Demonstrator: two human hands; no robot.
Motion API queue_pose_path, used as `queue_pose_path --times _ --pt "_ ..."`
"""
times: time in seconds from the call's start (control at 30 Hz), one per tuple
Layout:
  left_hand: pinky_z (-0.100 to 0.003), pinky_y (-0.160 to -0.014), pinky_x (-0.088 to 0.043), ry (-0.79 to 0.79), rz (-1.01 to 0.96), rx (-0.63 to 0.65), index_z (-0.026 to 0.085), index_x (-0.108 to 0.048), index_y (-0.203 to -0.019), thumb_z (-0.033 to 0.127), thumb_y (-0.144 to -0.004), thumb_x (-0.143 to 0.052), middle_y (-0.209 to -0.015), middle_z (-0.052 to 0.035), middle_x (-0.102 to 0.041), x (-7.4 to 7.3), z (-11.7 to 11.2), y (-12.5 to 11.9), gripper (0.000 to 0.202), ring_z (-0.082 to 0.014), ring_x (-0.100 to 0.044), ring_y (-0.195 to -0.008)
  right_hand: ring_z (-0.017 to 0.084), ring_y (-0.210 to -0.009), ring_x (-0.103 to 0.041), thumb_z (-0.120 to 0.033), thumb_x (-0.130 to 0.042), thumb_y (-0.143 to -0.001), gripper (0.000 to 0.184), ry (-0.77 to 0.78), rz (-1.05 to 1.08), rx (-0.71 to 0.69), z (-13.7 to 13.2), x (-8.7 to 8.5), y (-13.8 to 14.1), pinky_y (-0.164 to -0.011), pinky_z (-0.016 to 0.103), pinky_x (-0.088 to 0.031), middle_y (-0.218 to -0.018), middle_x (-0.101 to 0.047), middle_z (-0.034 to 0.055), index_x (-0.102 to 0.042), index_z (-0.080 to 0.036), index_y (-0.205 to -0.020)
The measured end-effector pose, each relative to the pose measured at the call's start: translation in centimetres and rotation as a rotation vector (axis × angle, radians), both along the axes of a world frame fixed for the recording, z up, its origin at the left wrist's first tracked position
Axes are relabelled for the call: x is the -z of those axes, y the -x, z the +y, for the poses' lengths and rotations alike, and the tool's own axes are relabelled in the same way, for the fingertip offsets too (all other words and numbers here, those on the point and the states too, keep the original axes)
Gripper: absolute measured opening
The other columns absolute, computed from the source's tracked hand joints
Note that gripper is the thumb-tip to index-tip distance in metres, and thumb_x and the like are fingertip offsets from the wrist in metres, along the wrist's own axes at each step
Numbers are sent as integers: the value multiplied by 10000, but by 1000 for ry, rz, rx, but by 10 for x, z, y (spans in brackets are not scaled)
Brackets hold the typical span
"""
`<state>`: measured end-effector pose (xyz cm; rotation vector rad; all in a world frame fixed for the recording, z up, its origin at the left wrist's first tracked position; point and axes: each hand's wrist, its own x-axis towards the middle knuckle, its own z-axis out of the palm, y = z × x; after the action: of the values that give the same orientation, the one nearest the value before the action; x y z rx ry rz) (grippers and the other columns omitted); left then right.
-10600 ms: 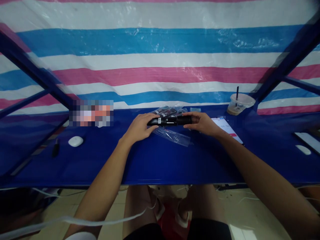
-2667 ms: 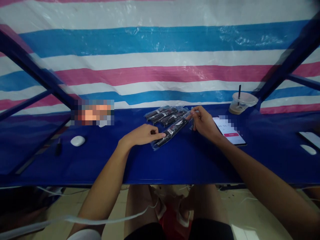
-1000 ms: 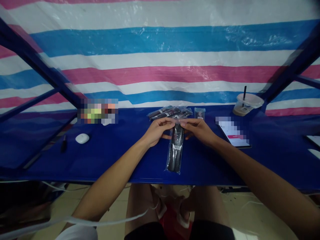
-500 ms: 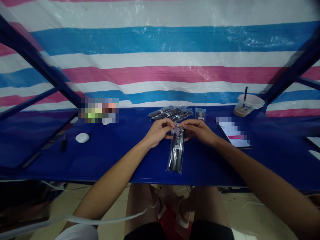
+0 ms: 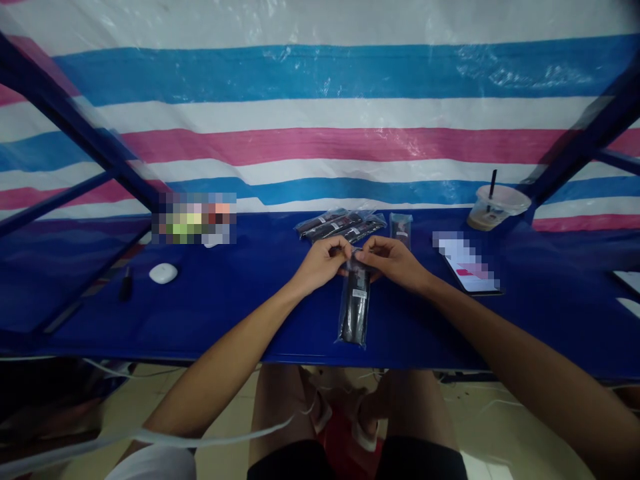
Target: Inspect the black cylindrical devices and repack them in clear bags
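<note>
Black item (image 5: 355,313): ten seconds or so back it was bare, held lengthwise across both hands; it now lies inside a clear bag (image 5: 342,327).
Clear bag: earlier it lay flat on the table beneath the hands; a few seconds ago, filled, it slanted across the table; now it points toward the person, lower end near the table's front edge.
Since half a second ago: little change; both hands remain at the far end of the bag.
Left hand (image 5: 323,261): thumb and forefinger brought together, no clear gap, pinching the bag's upper end at its left side; remaining fingers curled beneath.
Right hand (image 5: 395,262): thumb reaches across the bag's upper end, forefinger bent against it, pinching the plastic; other fingers curled, partly hidden.
Bag's upper end: between the two hands, fingertips near each other; whether it is folded or sealed I cannot tell.
White label (image 5: 359,293): faces up through the plastic, print too small to read.
Bagged pile (image 5: 345,225): similar black items, overlapping, just beyond the hands.
Small bag (image 5: 401,227): right of the pile, just beyond the right hand.
Phone (image 5: 467,263): screen up on the blue table (image 5: 215,313), right of the right hand.
</note>
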<state>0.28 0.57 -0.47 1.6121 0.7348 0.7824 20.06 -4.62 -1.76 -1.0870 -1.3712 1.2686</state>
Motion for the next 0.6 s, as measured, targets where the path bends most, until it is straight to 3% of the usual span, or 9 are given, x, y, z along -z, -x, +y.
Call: queue_pose_path --times 0.27,0.43,0.6 --pt "-233 -614 -571 0 -24 -57 183 -576 -774 330 -866 -719 -860 -13 -600 3 5 1 224 -122 -605 -731 147 -714 -614 -441 -871 -818 384 -93 -19 -45 -1 -1 5 -644 293 -529 -825 -631 -30 -570 -242 -952" --pt "-249 -623 -572 -23 -15 -94 186 -582 -769 325 -883 -700 -866 -20 -598 4 6 3 215 -127 -595 -737 135 -708 -620 -415 -874 -822 424 14 86 -136 -2 2 7 -667 294 -548 -818 -642 -46 -546 -259 -1040" --pt "-240 -623 -555 -16 -10 -116 187 -589 -772 300 -878 -702 -884 -23 -608 4 6 3 192 -131 -589 -758 125 -770 -655 -378 -897 -797 472 96 127 -149 -5 3 7 -626 256 -605 -959 -657 -24 -535 -267 -1077"
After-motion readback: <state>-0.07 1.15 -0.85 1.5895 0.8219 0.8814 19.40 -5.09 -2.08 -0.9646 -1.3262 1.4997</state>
